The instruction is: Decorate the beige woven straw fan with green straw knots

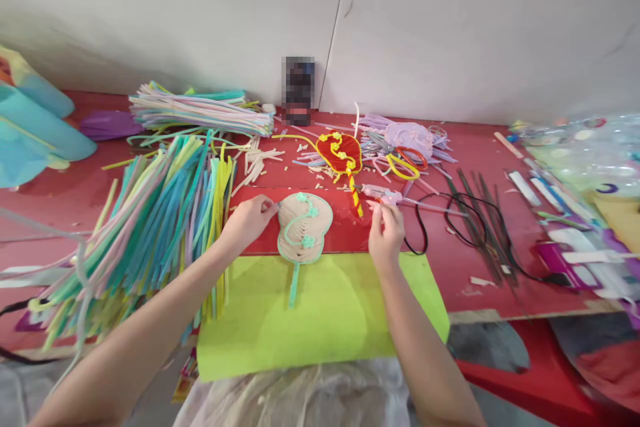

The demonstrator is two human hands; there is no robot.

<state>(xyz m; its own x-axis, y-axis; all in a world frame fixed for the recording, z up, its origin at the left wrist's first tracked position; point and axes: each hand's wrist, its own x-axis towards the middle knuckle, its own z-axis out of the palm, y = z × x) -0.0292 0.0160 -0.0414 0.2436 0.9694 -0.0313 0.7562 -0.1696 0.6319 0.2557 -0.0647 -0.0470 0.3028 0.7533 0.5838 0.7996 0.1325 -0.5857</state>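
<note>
A beige fan (306,221) with a mint-green outline, small flowers and a mint handle lies in front of me, its handle over a lime-green sheet (325,320). My left hand (251,219) is pinched closed at the fan's upper left edge; a tiny dark bit shows at the fingertips, too small to name. My right hand (387,230) is closed around a pink hot glue gun (389,195), whose nozzle points left and whose glue stick juts out to the right. Behind the nozzle lies a red fan (340,155) with yellow trim and a twisted red-yellow handle.
Bundles of pipe cleaners (165,213) spread on the left, with another bundle (200,110) behind. Scissors (400,163) rest by a lilac disc (410,140). A black cord (425,240) crosses dark stems (480,227). A blurred dark object (299,90) stands against the wall.
</note>
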